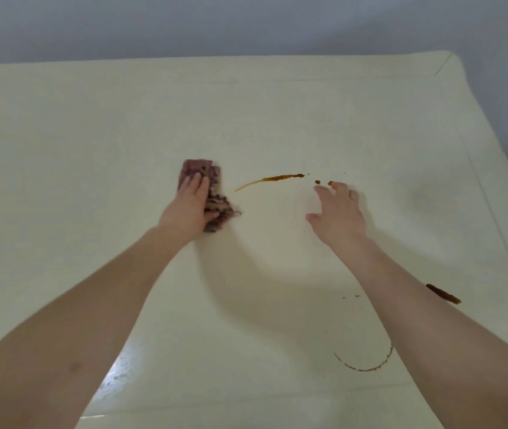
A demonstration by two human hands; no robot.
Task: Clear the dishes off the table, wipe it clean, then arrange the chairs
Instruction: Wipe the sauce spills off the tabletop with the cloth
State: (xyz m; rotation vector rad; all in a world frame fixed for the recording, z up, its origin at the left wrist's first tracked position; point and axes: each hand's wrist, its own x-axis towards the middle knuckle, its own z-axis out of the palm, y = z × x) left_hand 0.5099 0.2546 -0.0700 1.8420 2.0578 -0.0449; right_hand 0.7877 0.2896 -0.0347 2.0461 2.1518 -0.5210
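Observation:
A cream table (91, 125) fills the view. My left hand (189, 205) presses flat on a purple patterned cloth (215, 187) near the table's middle, with the thumb curled round the cloth's lower edge. To the right of the cloth runs a thin brown sauce streak (271, 179), ending in small brown drops (317, 182). My right hand (338, 212) rests on the table with fingers spread, its fingertips beside those drops. It holds nothing.
A short dark brown smear (443, 294) lies by my right forearm. A curved brown ring mark (367, 365) sits near the front. A wet shiny patch (119, 370) shows at the front left. The table's far right corner (448, 61) meets a grey wall.

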